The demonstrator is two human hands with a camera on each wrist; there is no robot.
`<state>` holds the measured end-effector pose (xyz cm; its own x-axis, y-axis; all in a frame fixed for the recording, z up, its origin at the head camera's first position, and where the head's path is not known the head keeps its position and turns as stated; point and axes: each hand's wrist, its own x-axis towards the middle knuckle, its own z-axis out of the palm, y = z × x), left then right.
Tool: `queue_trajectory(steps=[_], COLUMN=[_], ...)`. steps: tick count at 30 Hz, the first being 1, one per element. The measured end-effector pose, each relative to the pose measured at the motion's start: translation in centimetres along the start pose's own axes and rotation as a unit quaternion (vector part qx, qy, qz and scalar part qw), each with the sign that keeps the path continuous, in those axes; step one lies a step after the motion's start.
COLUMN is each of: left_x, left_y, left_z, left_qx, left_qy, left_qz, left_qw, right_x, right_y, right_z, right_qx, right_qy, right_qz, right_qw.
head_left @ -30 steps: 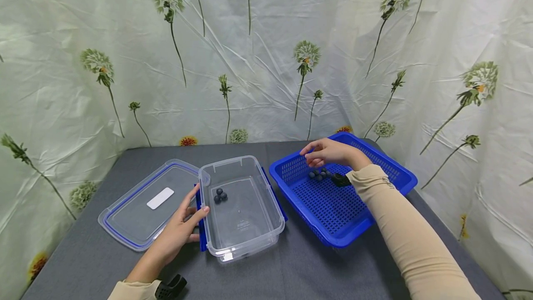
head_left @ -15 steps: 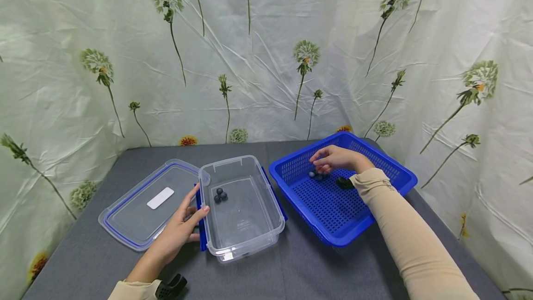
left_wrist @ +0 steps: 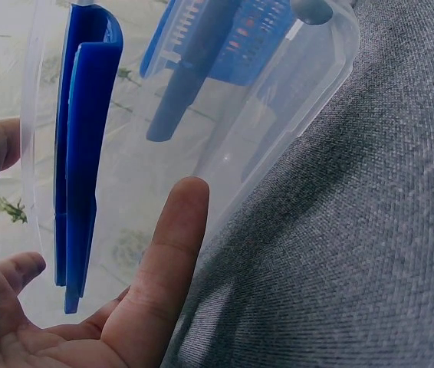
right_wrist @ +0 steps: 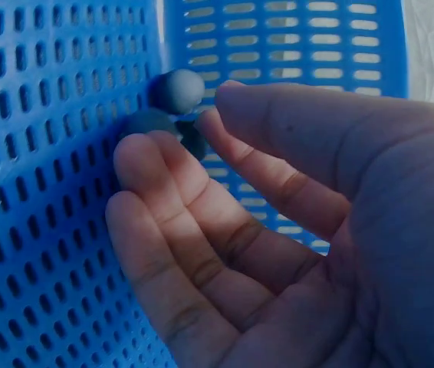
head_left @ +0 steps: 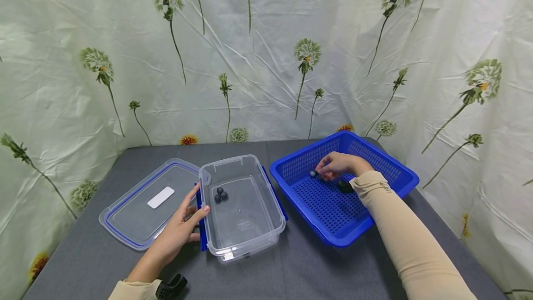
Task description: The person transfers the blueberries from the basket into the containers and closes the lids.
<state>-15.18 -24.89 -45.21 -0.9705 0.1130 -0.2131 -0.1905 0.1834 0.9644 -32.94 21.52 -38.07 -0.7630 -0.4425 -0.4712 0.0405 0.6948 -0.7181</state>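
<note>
My left hand (head_left: 176, 230) holds the near-left side of a clear plastic container (head_left: 260, 216), its thumb at the rim and its fingers by the blue side latch (left_wrist: 87, 153). Three blueberries (head_left: 220, 195) lie together inside. Down in the blue plastic basket (head_left: 329, 216) is my right hand (head_left: 339, 165), thumb and fingertips apart around more blueberries (head_left: 312, 174). In the right wrist view a pale blueberry (right_wrist: 182, 90) sits by the thumb tip against the basket wall. Others there are partly hidden behind the fingers (right_wrist: 144, 165).
A clear lid (head_left: 137, 216) with a blue seal and a white label (head_left: 160, 197) lies left of the container, close to its edge. Grey cloth (head_left: 291, 272) covers the table, and a flower-printed curtain (head_left: 266, 59) hangs behind it.
My right hand has come down from above the basket to the blueberries, shifting slightly right. The left hand, container and lid have stayed in place.
</note>
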Motion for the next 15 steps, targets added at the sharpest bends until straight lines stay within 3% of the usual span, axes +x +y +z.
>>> queue_trajectory(steps=[15], left_x=[-0.07], left_y=[-0.11], left_z=[-0.01], left_qx=[-0.010], left_qy=[-0.004], left_qz=[0.010], left_qw=[0.9999], right_x=[-0.26], right_y=[0.44], right_z=[0.27], right_qx=[-0.040], right_qy=[0.011], right_qz=[0.013], right_qw=[0.999])
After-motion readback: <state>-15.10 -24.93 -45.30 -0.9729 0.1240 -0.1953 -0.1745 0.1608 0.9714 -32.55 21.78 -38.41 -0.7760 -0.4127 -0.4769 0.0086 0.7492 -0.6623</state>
